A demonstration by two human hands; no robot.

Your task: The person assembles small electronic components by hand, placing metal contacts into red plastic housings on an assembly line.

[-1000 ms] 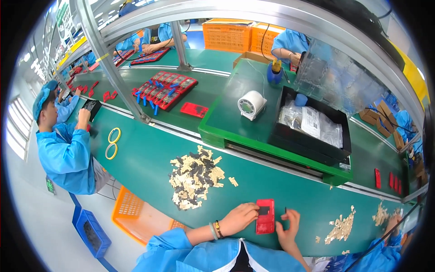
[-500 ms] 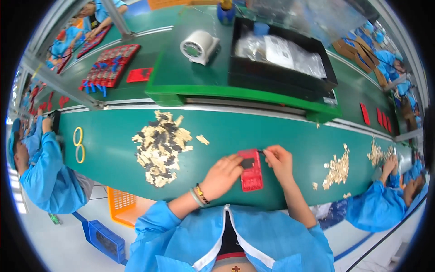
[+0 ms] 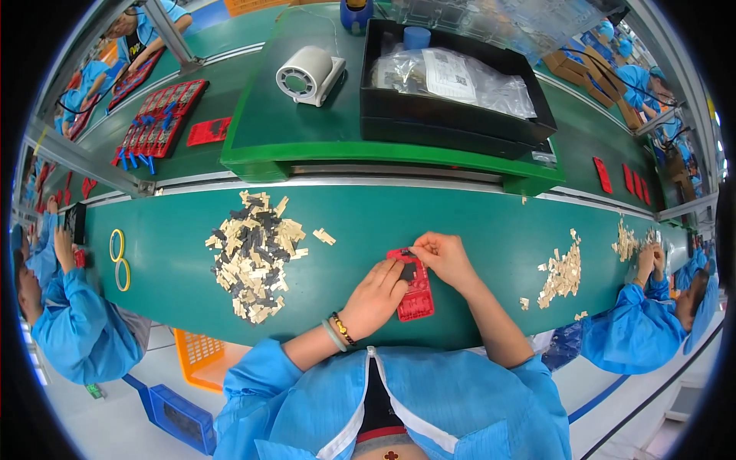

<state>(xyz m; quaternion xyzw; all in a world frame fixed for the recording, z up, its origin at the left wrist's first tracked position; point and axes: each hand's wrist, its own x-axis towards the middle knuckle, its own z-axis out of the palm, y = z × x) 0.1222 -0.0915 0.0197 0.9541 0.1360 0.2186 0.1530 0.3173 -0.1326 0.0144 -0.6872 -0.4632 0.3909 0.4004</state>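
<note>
The red case (image 3: pixel 418 305) lies on the green table (image 3: pixel 345 211), to the right of the mixed pile (image 3: pixel 257 261) of beige and black pieces. The left hand (image 3: pixel 373 297) covers the case's left side, fingers bent; whether it grips or merely rests cannot be told. The right hand (image 3: pixel 445 259) bends its fingers at the case's far end, obscuring whatever they may pinch. Beyond the pile, rightward, the top edge cuts off a blue container (image 3: pixel 356 17).

Red rectangular case (image 3: pixel 417 305), slightly slanted on green worktop (image 3: pixel 368 211), dark strip (image 3: pixel 406 251) at far end
</note>
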